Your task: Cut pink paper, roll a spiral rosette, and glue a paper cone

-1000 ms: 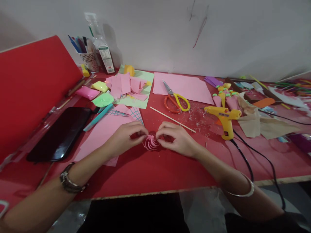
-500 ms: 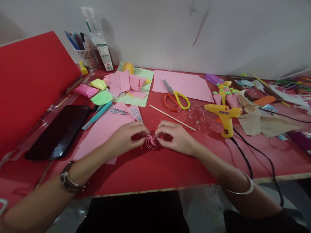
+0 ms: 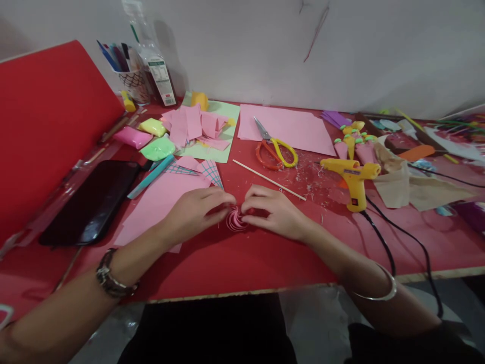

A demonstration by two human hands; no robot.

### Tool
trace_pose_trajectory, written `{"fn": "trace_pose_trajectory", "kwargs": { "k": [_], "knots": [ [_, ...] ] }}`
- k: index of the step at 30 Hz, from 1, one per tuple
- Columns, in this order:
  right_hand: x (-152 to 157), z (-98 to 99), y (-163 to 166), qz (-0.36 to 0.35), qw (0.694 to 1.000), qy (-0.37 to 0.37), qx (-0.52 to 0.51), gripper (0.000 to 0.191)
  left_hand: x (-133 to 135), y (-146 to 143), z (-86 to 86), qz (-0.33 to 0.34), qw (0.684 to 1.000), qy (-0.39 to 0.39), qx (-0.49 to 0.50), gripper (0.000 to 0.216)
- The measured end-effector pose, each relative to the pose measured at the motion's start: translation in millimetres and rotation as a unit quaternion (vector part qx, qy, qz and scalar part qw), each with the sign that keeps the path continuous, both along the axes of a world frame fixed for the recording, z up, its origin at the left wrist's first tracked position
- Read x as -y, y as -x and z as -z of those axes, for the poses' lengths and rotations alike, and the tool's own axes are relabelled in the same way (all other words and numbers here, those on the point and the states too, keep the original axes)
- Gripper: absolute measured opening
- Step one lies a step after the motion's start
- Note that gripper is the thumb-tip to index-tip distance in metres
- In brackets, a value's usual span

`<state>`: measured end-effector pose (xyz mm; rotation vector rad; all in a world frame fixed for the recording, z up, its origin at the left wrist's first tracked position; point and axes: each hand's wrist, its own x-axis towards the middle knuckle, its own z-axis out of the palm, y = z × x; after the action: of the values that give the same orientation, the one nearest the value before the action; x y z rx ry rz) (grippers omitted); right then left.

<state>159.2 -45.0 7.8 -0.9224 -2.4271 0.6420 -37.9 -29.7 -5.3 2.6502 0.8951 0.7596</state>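
Note:
Between my fingertips, low over the red tabletop [image 3: 250, 268], is a small pink paper piece with curled, fringed strips [image 3: 235, 221]. My left hand [image 3: 197, 210] pinches its left side with thumb and forefinger. From the other side my right hand [image 3: 275, 211] pinches its upper right part. The fingers cover the top of the paper piece. Just beyond my hands lies a thin wooden stick [image 3: 269, 180]. Behind the stick are scissors [image 3: 275, 149] with one red and one yellow handle, partly resting on pink paper sheets [image 3: 288, 126].
A yellow glue gun [image 3: 354, 179] stands at right, its black cord running off the front edge. At left lie a black phone [image 3: 93, 202], a blue cutter-like tool [image 3: 151, 176] and pink paper [image 3: 151, 210]. A bottle [image 3: 161, 78] and a pen cup [image 3: 134, 86] stand by the wall.
The view has tilted slightly, so the things on the table sit a little higher. Both hands keep their pinch on the curled paper, with only small finger shifts.

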Motion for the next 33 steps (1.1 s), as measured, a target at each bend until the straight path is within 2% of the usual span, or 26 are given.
{"fn": "trace_pose_trajectory", "kwargs": {
  "k": [5, 11, 18, 25, 33],
  "knots": [
    [-0.7, 1.6, -0.4, -0.005, 1.000, -0.007, -0.004, 0.010, -1.5, 2.1, 1.7, 0.039, 0.998, -0.053, -0.009, 0.024],
    [0.2, -0.4, 0.2, -0.014, 1.000, 0.001, -0.007, 0.010, -2.1, 2.9, 1.5, 0.051, 0.996, -0.075, -0.011, 0.027],
    [-0.1, -0.3, 1.3, -0.026, 1.000, 0.004, -0.003, 0.009, -1.5, 3.6, -0.2, 0.060, 0.995, -0.078, -0.028, 0.030],
    [0.6, -0.7, 1.6, -0.026, 1.000, 0.014, 0.004, 0.009, -0.8, 3.7, 0.7, 0.081, 0.994, -0.071, -0.005, 0.030],
    [1.0, -1.3, 1.7, -0.024, 1.000, 0.015, 0.006, 0.010, -0.1, 2.7, -3.3, 0.083, 0.990, -0.110, 0.008, 0.031]
  ]
}}
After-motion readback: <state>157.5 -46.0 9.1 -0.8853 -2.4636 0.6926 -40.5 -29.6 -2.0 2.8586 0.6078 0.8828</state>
